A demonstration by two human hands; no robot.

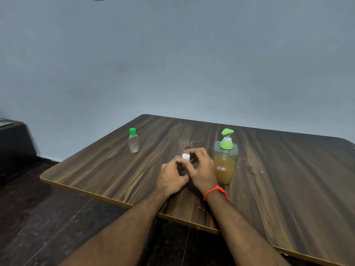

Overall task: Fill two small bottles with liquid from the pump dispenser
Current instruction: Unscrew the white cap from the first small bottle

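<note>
A small clear bottle with a white cap (185, 157) stands near the middle of the wooden table (278, 169). My left hand (172, 176) grips its body, and my right hand (201, 167) curls round its top with fingers at the cap. Most of the bottle is hidden by both hands. Just right of my right hand stands the pump dispenser (225, 162), clear with amber liquid and a light green pump head. A second small clear bottle with a green cap (133, 141) stands upright at the table's far left, apart from both hands.
A grey wall rises behind the table. Dark floor lies to the left and in front of the table's near edge. A dark piece of furniture (13, 143) stands at the far left. A red thread is tied on my right wrist.
</note>
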